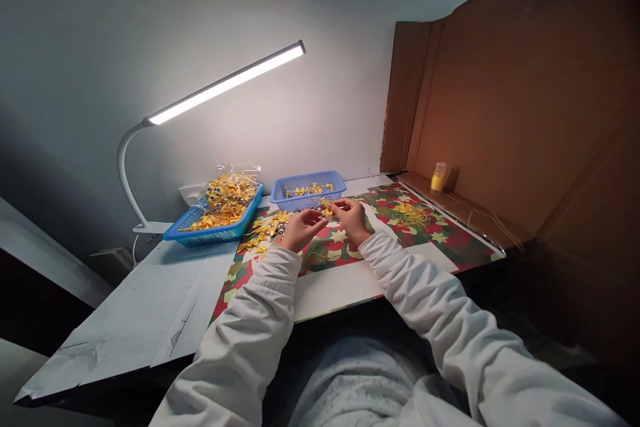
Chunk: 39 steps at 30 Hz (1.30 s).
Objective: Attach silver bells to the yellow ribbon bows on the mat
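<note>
Over the patterned mat, my right hand (351,219) pinches a small yellow ribbon bow (327,211) between thumb and fingertips. My left hand (300,229) is curled close beside it, its thumb and fingertips closed at the bow's near side; the exact contact is too small to see. Left of that hand lies a loose pile of yellow bows (264,229) with some silvery bits among them. Behind my hands stands a blue-violet basket (307,197) with a few more bows inside.
A blue basket (215,235) heaped with yellow bows and a clear bag stands at the left, near a lit desk lamp (227,85). Yellow cords (413,213) lie right on the mat (440,238). A yellow bottle (439,177) stands by the cardboard wall (510,93).
</note>
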Available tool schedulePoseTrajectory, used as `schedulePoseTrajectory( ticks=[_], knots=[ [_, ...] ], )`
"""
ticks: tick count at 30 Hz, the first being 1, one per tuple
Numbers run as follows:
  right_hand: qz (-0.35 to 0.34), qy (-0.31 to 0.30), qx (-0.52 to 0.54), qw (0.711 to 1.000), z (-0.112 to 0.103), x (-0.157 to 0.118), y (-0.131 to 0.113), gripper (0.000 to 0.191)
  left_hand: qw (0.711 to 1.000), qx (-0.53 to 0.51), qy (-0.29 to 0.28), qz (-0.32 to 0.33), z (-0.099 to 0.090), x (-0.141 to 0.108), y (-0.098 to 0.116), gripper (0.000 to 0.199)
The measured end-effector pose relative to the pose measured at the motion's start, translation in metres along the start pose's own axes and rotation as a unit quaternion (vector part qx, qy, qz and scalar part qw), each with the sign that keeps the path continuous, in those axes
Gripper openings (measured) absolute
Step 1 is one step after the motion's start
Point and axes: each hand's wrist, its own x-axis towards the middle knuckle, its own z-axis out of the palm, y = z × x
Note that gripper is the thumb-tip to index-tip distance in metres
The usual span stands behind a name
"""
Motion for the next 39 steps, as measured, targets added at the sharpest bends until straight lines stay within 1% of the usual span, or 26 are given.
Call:
schedulePoseTrajectory(
  ticks=[2,5,7,11,12,13,16,17,18,20,22,23,26,28,30,32,33,34,36,39],
  knots=[
    [0.0,-0.005,0.034,0.999,0.001,-0.004,-0.003,0.029,1.0,0.008,-0.004,0.011,0.004,-0.002,0.001,0.029],
    [-0.005,-0.021,0.055,0.998,0.005,-0.01,-0.005,0.025,0.998,0.051,0.027,0.028,0.006,-0.003,0.002,0.029],
    [-0.005,-0.042,0.058,0.997,0.007,-0.013,-0.005,0.022,0.995,0.077,0.046,0.042,0.006,-0.003,0.003,0.028],
    [-0.02,-0.082,0.048,0.995,0.009,-0.017,-0.005,0.018,0.991,0.095,0.076,0.056,0.005,-0.002,0.004,0.024],
    [-0.032,-0.081,0.035,0.996,0.008,-0.017,-0.006,0.018,0.99,0.099,0.083,0.057,0.005,-0.002,0.004,0.023],
    [-0.048,-0.068,0.014,0.996,0.007,-0.018,-0.006,0.017,0.989,0.102,0.089,0.058,0.005,-0.002,0.004,0.021],
    [-0.117,0.001,-0.083,0.99,0.003,-0.021,-0.01,0.015,0.988,0.092,0.112,0.06,0.006,-0.003,0.004,0.018],
    [-0.142,0.01,-0.109,0.984,0.002,-0.022,-0.011,0.015,0.988,0.082,0.119,0.059,0.006,-0.003,0.004,0.018],
    [-0.163,0.005,-0.124,0.979,0.001,-0.024,-0.012,0.015,0.988,0.07,0.123,0.058,0.007,-0.003,0.004,0.018],
    [-0.19,-0.027,-0.121,0.974,0.0,-0.027,-0.014,0.011,0.99,0.051,0.119,0.055,0.009,-0.004,0.005,0.017],
    [-0.199,-0.05,-0.104,0.973,0.0,-0.028,-0.016,0.017,0.992,0.044,0.103,0.062,0.01,-0.004,0.006,0.015],
    [-0.202,-0.057,-0.099,0.973,0.0,-0.028,-0.016,0.018,0.992,0.043,0.094,0.069,0.011,-0.005,0.007,0.014],
    [-0.217,-0.073,-0.101,0.968,-0.001,-0.025,-0.016,0.011,0.994,0.028,0.06,0.084,0.01,-0.005,0.006,0.012],
    [-0.23,-0.083,-0.105,0.964,-0.004,-0.023,-0.016,0.014,0.997,0.0,0.039,0.065,0.008,-0.003,0.003,0.015],
    [-0.257,-0.113,-0.113,0.953,-0.006,-0.021,-0.016,0.017,0.998,-0.042,0.045,0.028,0.004,-0.002,0.001,0.02],
    [-0.3,-0.162,-0.131,0.931,-0.009,-0.02,-0.017,0.02,0.993,-0.097,0.071,-0.005,0.0,0.0,-0.001,0.021],
    [-0.322,-0.187,-0.144,0.917,-0.011,-0.019,-0.017,0.022,0.99,-0.12,0.072,-0.014,-0.002,0.001,0.0,0.019],
    [-0.343,-0.209,-0.158,0.902,-0.012,-0.019,-0.016,0.023,0.988,-0.136,0.065,-0.019,-0.003,0.001,0.0,0.018],
    [-0.375,-0.239,-0.189,0.876,-0.013,-0.017,-0.015,0.024,0.989,-0.144,0.032,-0.019,-0.004,0.002,0.002,0.02],
    [-0.41,-0.257,-0.223,0.846,-0.013,-0.014,-0.012,0.025,0.992,-0.128,0.001,-0.016,-0.003,0.002,0.003,0.017]
  ],
)
